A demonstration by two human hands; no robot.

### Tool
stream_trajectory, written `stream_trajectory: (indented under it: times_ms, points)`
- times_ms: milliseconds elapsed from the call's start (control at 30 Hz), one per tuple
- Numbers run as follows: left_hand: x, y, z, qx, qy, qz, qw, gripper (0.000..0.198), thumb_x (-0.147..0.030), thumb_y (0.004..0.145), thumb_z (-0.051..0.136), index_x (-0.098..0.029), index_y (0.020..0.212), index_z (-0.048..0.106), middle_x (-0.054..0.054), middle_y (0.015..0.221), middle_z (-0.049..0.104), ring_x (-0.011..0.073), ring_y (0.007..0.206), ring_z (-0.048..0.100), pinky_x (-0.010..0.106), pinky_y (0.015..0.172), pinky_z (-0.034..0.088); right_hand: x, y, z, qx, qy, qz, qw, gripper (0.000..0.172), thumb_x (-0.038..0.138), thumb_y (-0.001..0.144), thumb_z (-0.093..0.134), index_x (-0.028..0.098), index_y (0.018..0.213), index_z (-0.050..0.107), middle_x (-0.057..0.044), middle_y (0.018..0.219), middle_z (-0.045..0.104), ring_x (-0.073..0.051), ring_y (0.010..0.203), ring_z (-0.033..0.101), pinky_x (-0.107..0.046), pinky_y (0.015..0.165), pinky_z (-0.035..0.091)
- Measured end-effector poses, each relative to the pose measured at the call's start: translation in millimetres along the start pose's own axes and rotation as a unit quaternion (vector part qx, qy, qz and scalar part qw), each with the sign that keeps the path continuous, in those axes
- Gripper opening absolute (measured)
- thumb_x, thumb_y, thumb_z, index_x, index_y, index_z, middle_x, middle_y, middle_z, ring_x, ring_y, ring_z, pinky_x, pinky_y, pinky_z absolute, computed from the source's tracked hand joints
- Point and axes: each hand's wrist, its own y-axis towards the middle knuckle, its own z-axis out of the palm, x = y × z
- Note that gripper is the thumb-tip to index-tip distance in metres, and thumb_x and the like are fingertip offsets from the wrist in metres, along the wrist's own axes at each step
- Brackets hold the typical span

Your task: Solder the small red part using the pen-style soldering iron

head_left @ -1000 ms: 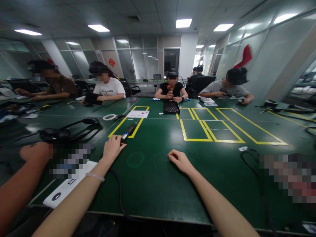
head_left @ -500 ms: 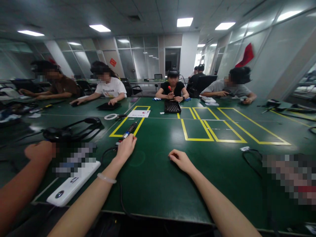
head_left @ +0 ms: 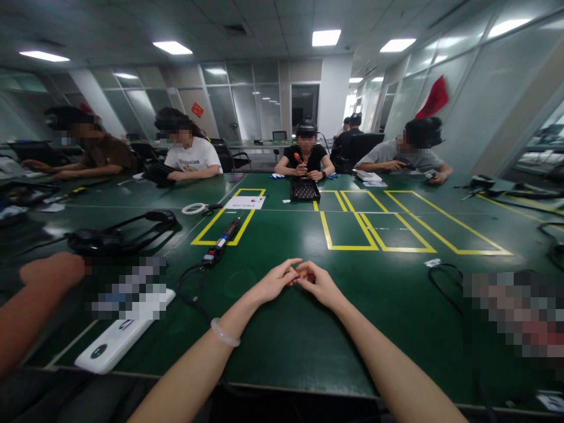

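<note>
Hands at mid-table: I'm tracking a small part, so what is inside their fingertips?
A small red-orange piece shows where the left hand and right hand pinch together. The fingers cover most of it, so its shape cannot be told.

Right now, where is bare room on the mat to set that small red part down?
Both hands pinch the small red part. Bare green mat lies between the right hand and the black cable loop, and inside the yellow taped boxes. Left of the left hand is crowded: screwdriver, its cord, white device.
</note>
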Motion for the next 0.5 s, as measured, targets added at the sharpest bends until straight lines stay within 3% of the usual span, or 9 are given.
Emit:
stream_trajectory:
  times_ms: [133,267,500]
  points:
    - [4,-3,0.3,-0.007,-0.001,0.006,1.000,0.048,-0.042,0.091,0.040,-0.018,0.133,0.043,0.001,0.083,0.056,0.0121,0.074,0.053,0.027,0.072,0.044,-1,1,1,0.000,0.024,0.015,1.000,0.020,0.032,0.084,0.058,0.017,0.097,0.056,-0.001,0.078,0.064,-0.013,0.065,0.056,-0.024,0.061,0.041]
    - [-1,-4,-1.5,-0.034,0.054,0.026,0.998,0.039,-0.038,0.094,0.033,-0.018,0.122,0.052,0.001,0.077,0.059,0.0124,0.073,0.055,0.027,0.074,0.043,-7,3,-3,-0.020,0.052,0.039,0.998,0.025,0.040,0.086,0.056,0.016,0.093,0.057,-0.002,0.074,0.065,-0.014,0.066,0.059,-0.025,0.062,0.043]
    - [-15,-9,6.2,-0.054,0.131,0.049,0.989,0.027,-0.034,0.085,0.052,-0.019,0.107,0.055,0.000,0.084,0.061,0.0107,0.072,0.056,0.022,0.068,0.043,-11,5,-7,-0.031,0.007,0.057,0.998,0.036,0.046,0.091,0.046,0.016,0.076,0.058,-0.002,0.062,0.063,-0.013,0.060,0.056,-0.025,0.063,0.043]
